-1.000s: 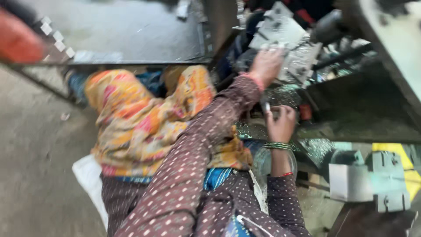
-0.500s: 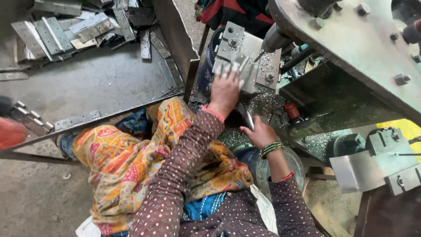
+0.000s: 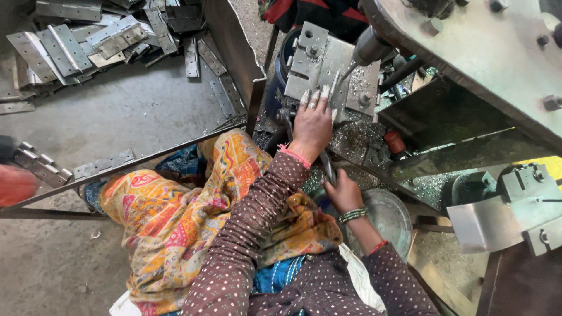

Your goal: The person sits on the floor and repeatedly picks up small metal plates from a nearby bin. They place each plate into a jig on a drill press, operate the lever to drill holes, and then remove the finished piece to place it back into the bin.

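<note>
Left hand [image 3: 312,124] now farther forward, atop metal plate [image 3: 328,67] under drill.

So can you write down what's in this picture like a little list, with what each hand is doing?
left hand: flat on the grey metal plate under the drill bit
right hand: closed round a thin metal handle
shavings: shiny bits scattered beside the plate
hinges: heaped on the floor, upper left
metal bowl: low, by the right wrist
</note>
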